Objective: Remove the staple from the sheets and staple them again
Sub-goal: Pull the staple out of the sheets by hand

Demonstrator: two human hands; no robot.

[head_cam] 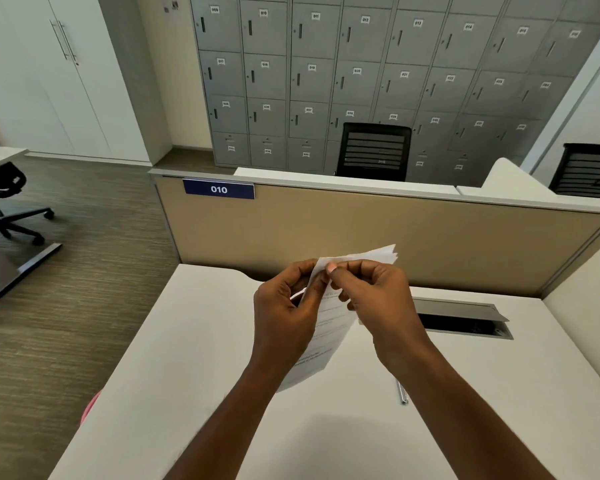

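I hold a small stack of printed white sheets (326,327) upright above the white desk (187,375). My left hand (284,317) grips the sheets near their top left corner. My right hand (371,296) pinches the top edge beside it, thumb and forefinger pressed together at the corner. The staple itself is too small to make out under the fingertips. A silvery metal stapler (401,393) lies on the desk under my right forearm, mostly hidden by it.
An open cable tray (465,320) is sunk into the desk at the back right. A beige partition (378,233) with the sign 010 closes the far side. The desk's left edge drops to carpeted floor. Grey lockers and black chairs stand beyond.
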